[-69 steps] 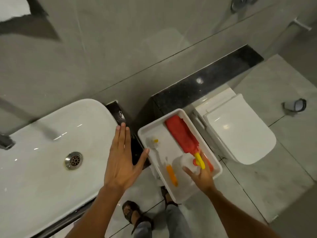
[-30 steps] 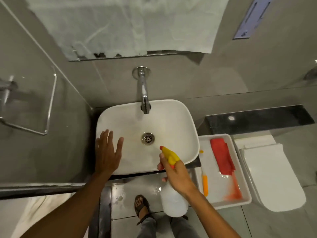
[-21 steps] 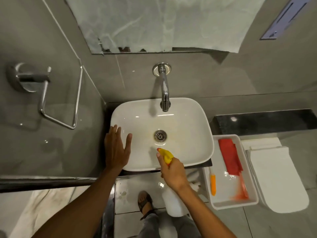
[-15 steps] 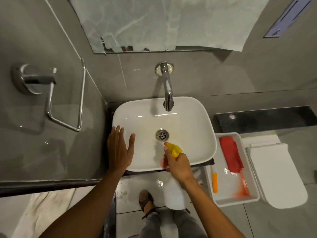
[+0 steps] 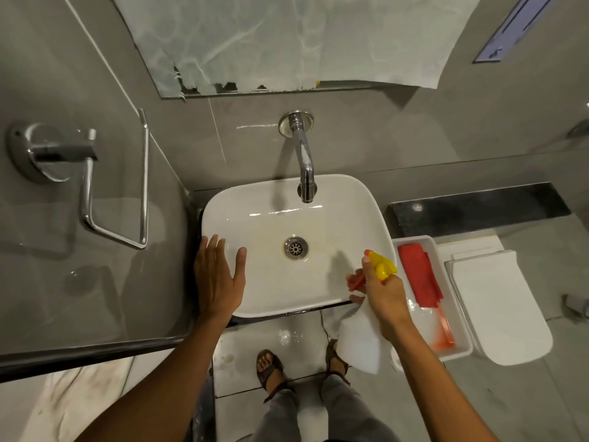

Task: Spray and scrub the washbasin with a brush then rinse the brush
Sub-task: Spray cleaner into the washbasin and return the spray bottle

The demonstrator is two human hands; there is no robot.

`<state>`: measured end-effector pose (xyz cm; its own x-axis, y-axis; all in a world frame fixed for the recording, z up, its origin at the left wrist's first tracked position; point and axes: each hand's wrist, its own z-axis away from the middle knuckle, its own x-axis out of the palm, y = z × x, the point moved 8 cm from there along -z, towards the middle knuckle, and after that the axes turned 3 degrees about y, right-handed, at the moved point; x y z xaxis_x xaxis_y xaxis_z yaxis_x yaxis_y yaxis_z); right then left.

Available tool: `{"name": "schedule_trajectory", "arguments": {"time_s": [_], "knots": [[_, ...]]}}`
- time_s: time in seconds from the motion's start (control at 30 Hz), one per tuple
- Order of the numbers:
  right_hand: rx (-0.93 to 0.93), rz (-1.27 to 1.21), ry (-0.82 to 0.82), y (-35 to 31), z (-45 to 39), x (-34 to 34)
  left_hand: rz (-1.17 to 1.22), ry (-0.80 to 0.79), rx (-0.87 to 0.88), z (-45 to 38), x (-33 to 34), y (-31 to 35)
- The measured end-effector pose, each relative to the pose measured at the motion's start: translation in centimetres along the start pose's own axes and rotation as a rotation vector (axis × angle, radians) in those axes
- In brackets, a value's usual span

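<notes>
Early stage, by the look of it: spraying step in hand, scrubbing and brush rinse all left. The washbasin looks glossy with a faint yellowish patch around the drain; can't tell if any spray has landed yet, no mist visible. No foam, no scrub marks. Tap is not running.

The brush is hard to pick out: a red item with a translucent orange handle lies in the white tray just right of the basin, untouched. That may be the brush or a cloth over it, can't say which. Tray sits between the basin and the toilet.

Right hand is closed around the neck of the spray bottle, fingers wrapped over the red trigger, yellow nozzle head poking out above the knuckles and aimed roughly into the bowl from its right front corner. Bottle body hangs down below the basin's rim, tilted. Whether the trigger is squeezed right now, can't tell.

Left hand is open flat, fingers spread, thumb out, holding nothing. It sits at the basin's left front rim, palm down; resting on it or hovering just above, can't tell. Both forearms reach forward from the bottom of the view, person standing square to the basin, sandalled feet on wet floor tiles below.
</notes>
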<state>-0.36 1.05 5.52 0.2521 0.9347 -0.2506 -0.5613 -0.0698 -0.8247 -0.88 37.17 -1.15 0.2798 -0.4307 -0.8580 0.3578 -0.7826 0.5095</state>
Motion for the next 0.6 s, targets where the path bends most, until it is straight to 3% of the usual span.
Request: {"name": "schedule_trajectory", "arguments": {"time_s": [0.13, 0.23, 0.37, 0.47, 0.6], "knots": [[-0.002, 0.233, 0.03, 1.5, 0.9, -2.2, -0.005, 0.012, 0.014, -0.1, 0.1, -0.1], [-0.047, 0.231, -0.02, 1.9, 2.3, -1.3, -0.01, 0.01, 0.018, -0.1, 0.2, -0.2], [-0.032, 0.234, -0.239, 2.1, 4.3, 3.4, -0.013, 0.01, 0.016, -0.1, 0.2, -0.2], [-0.013, 0.35, -0.277, 2.3, 5.0, 6.7, -0.013, 0.012, 0.013, -0.1, 0.2, -0.3], [-0.059, 0.3, -0.371, 0.7, 5.6, 11.8, -0.003, 0.018, 0.018, 0.0, 0.2, -0.3]]}}
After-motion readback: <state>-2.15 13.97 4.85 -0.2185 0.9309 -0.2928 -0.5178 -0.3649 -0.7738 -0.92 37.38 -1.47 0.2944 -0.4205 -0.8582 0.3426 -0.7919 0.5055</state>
